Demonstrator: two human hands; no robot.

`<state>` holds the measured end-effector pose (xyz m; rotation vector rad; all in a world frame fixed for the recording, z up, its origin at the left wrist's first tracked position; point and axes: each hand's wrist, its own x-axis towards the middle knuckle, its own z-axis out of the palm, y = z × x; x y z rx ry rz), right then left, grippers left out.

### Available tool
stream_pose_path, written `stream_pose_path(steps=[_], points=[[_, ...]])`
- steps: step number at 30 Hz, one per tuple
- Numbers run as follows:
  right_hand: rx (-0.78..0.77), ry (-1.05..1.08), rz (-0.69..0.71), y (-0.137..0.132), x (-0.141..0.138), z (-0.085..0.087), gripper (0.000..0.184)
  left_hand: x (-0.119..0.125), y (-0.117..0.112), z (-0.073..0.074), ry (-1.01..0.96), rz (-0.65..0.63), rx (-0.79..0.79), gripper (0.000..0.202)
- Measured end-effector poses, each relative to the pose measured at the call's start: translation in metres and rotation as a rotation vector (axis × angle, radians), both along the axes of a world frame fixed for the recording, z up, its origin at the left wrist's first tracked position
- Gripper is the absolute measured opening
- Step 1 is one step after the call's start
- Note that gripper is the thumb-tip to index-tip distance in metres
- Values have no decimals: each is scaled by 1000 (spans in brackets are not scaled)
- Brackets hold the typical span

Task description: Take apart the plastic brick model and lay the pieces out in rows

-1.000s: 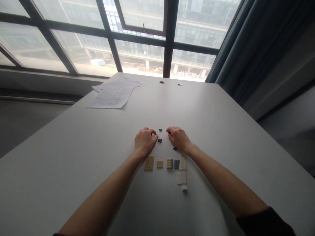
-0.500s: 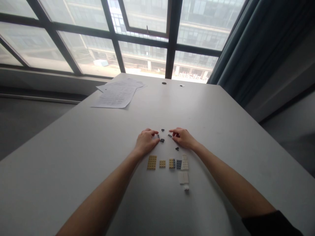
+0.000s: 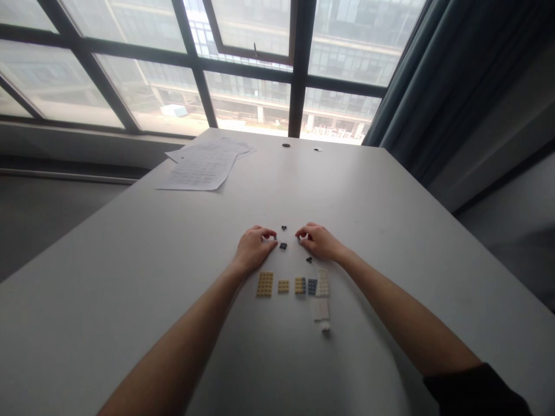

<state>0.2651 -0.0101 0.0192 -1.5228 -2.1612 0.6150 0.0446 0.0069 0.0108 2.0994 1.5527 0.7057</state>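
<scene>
My left hand (image 3: 254,248) pinches a small grey building-block plate (image 3: 274,238) between thumb and forefinger, low over the table. Facing it, my right hand (image 3: 319,240) has thumb and fingertips closed around another small grey block plate (image 3: 298,238), mostly covered by the fingers. Between the hands lie a dark block plate (image 3: 283,246) and, farther off, a small black piece (image 3: 284,227). Another small black piece (image 3: 309,260) sits just below my right hand.
Nearer me, a row holds a large tan plate (image 3: 265,284), a smaller tan plate (image 3: 283,286), a tan-and-grey block (image 3: 299,285), a blue-grey plate (image 3: 312,286) and a white plate (image 3: 323,284). White pieces (image 3: 321,309) lie below. Papers (image 3: 202,166) rest at the table's far left.
Fingers of both hands have closed on the two small grey plates, which lay between the open fingertips before. The whole view has shifted slightly.
</scene>
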Motion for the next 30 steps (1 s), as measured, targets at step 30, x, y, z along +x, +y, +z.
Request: stream_pose_path(steps=[30], points=[[49, 95, -254, -138, 61, -13, 27, 113, -88, 9, 164, -436, 86, 19]])
